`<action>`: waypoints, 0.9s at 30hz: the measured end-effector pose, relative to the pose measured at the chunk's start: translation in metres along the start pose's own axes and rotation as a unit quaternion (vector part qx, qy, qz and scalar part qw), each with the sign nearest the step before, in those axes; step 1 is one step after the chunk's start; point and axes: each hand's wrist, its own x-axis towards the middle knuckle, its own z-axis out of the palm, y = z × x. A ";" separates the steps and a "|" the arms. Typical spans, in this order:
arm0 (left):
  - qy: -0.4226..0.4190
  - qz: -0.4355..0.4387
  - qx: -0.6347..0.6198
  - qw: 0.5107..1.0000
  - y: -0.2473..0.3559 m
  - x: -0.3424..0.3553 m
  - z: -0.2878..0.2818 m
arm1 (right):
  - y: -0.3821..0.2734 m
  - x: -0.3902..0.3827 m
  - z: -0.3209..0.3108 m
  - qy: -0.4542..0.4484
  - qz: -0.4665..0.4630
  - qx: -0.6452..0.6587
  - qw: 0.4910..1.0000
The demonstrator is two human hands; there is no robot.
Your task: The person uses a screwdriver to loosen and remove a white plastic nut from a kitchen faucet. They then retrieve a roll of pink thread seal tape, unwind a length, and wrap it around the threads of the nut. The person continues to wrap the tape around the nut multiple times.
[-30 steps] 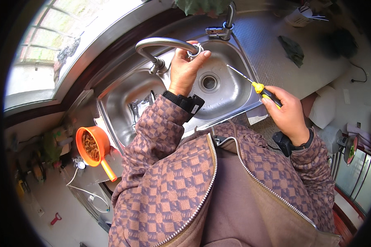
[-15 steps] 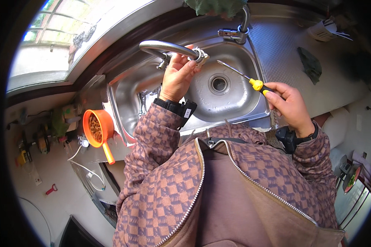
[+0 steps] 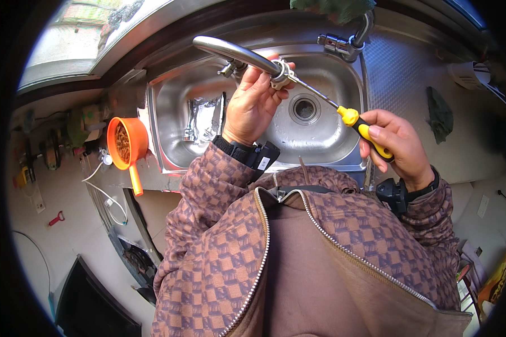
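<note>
My left hand [image 3: 254, 106] is closed around a pale fitting [image 3: 282, 75] at the end of the curved metal faucet spout [image 3: 236, 51]. In my right hand [image 3: 396, 143] is a screwdriver [image 3: 351, 117] with a yellow and black handle, gripped between thumb and fingers. Its metal shaft points up and left, and the tip meets the right side of the fitting. Whether the tip sits in a screw cannot be made out. Below both hands lies a steel double-basin sink [image 3: 351, 160], with a round drain [image 3: 305, 109] in the right basin.
A silvery packet [image 3: 202, 117] lies in the left basin. An orange long-handled scoop [image 3: 138, 137] with brown contents stands left of the sink. Behind the right basin is a second tap [image 3: 346, 46] beneath a green cloth [image 3: 337, 8]. A dark cloth [image 3: 439, 115] lies on the right counter.
My right hand has brought the screwdriver tip from a gap up against the fitting. My left hand still holds the fitting. The whole view has shifted slightly.
</note>
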 end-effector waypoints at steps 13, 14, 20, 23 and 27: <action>-0.003 0.001 0.018 1.000 -0.002 -0.002 0.003 | 0.002 0.003 -0.011 -0.032 0.037 0.044 0.998; -0.006 0.001 0.020 1.000 -0.001 -0.002 0.003 | 0.003 0.003 -0.011 -0.038 0.034 0.044 0.998; -0.003 -0.005 0.032 0.999 -0.001 -0.004 0.004 | 0.005 0.003 -0.010 -0.016 0.035 0.063 0.997; 0.001 -0.003 0.036 0.999 -0.002 -0.004 0.003 | 0.003 0.002 -0.009 -0.014 0.037 0.066 0.997; -0.018 0.000 0.061 0.998 -0.001 -0.004 0.000 | 0.001 0.002 -0.009 -0.017 0.038 0.061 0.997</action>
